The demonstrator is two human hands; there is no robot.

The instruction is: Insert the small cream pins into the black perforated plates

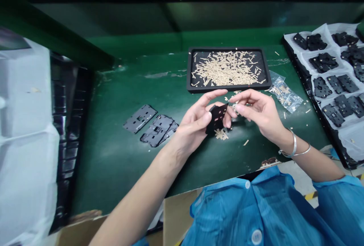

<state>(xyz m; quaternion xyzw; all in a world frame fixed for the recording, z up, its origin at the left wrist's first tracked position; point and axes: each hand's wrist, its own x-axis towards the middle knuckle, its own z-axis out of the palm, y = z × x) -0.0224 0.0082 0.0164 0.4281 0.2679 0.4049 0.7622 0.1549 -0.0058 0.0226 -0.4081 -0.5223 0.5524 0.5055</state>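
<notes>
My left hand (196, 119) grips a thin black plastic plate (217, 119) with small holes, tilted up above the table, thumb on its near face. Close to the plate's upper right corner is my right hand (260, 113); its thumb and index finger come together in a pinch, and whatever is between them is too small to make out. Beneath the plate, a little heap of pale strips (221, 134) lies on the green table (113, 177). More black plates (157, 129) rest flat to the left of my left forearm, a few of them overlapping.
Behind my hands, a black tray (189, 75) holds many pale strips. Right of it lies a clear plastic bag (287, 96) with small pale pieces. A lined tray of black parts (321, 86) stands at the right; white-covered trays (25, 139) stand at the left. Loose strips are scattered about.
</notes>
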